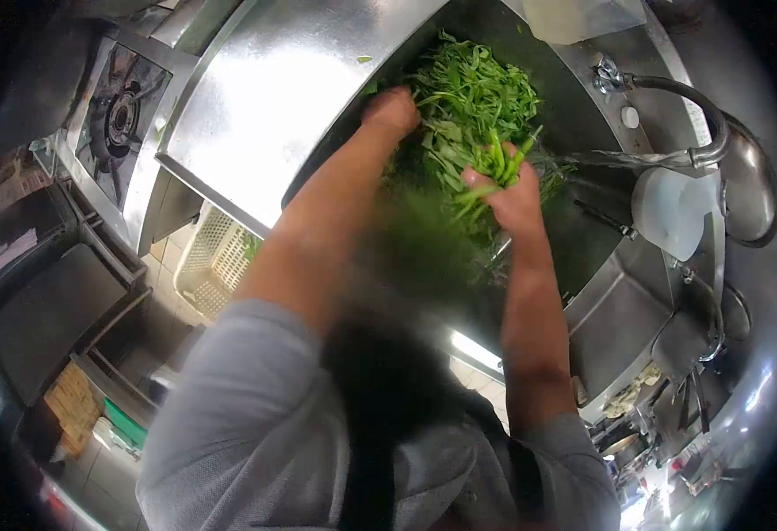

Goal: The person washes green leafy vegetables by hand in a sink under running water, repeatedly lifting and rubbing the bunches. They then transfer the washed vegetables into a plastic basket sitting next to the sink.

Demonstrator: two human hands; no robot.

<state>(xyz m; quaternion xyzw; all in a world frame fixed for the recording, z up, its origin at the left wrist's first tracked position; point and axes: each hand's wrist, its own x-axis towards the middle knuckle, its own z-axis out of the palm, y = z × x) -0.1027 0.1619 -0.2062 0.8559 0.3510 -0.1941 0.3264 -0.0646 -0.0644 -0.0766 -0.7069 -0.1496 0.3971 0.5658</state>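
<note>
A heap of leafy greens with long stems (481, 88) lies in the deep metal sink (574, 106). My right hand (514, 195) is closed around a bunch of the green stems (499, 164), held above the heap near the running water. At the heap's left side, close to the sink wall, my left hand (393, 111) has its fingers curled against the leaves. Whatever is inside those fingers is hidden. Some greens below and between my forearms are blurred.
From the tap (715, 146), a water stream (618, 159) runs into the sink. A steel counter (264, 97) adjoins on the left, with a gas burner (123, 115) beyond. A cream plastic basket (207, 257) sits low left. A white container (676, 208) stands beside the sink.
</note>
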